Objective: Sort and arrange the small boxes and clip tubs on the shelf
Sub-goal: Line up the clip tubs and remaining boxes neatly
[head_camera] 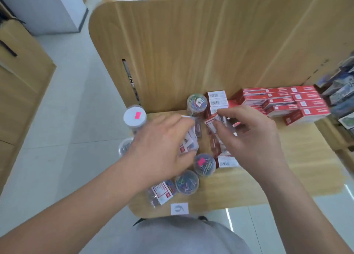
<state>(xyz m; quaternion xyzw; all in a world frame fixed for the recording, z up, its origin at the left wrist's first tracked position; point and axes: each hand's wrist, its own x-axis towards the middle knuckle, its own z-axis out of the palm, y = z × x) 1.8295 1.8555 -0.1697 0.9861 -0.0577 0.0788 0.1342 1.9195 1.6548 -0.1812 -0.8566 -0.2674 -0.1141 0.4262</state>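
At the left edge of the wooden shelf [277, 167] stands a tall clear tub with a white lid [135, 115] and a pink sticker on top. Just in front of it a second clear tub [124, 148] shows from under my wrist. My left hand [162, 148] reaches over both, its fingers [176, 120] curled round a bundle of flat clear packs [188, 144] with red-and-white labels, too blurred for me to count. Near the front edge lies another clear pack [162, 193] of the same kind, and beside it a round tub of coloured clips [186, 181]. Touching that one from behind is a clip tub with a pink sticker [204, 164]. A small white paper label [179, 208] sits on the shelf's front edge. At the back, against the panel, a third clip tub [197, 103] stands just beside a short stack of white-ended boxes [217, 100]. My right hand [251, 138] pinches a small red box [211, 122] between thumb and fingertips, above more small red boxes, the nearest being a barcode-ended box [227, 161]. To the right, red boxes [287, 104] are stacked in neat rows. Behind everything rises a wood-grain panel [191, 42], pale floor tiles [76, 100] spread to the left, and my grey shirt [182, 238] fills the bottom.
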